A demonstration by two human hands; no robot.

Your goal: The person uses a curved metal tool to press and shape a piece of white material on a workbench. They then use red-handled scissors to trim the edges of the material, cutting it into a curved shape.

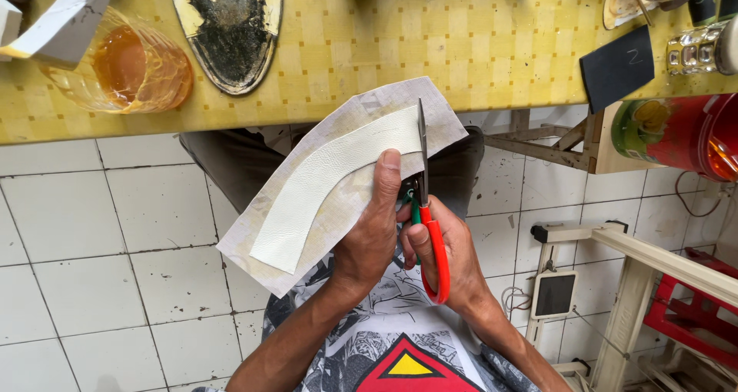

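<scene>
Table [430, 46]: a yellow checked top ran across twelve o'clock, its edge just above the hands, so the cutting was done in the air over the lap rather than on the surface.
Floor [100, 230]: white tiles, grimy, filled the lower left.
Sheet [307, 246]: a pale, mottled backing held up slanting from seven to one o'clock, with a curved cream strip [323, 177] stuck on it, face up so its edge could be followed.
Sole [228, 24]: a dark worn insole shape lay on the table at eleven o'clock.
Cup [127, 65]: clear plastic with amber liquid, at ten o'clock, well apart from the work.
Left hand [373, 230]: closed on the sheet's lower edge, thumb pressed on top beside the blades to steady it.
Right hand [453, 261]: closed through the handles.
Scissors [424, 200]: red-handled, blades pointing to twelve, biting into the sheet at the strip's upper end.
</scene>
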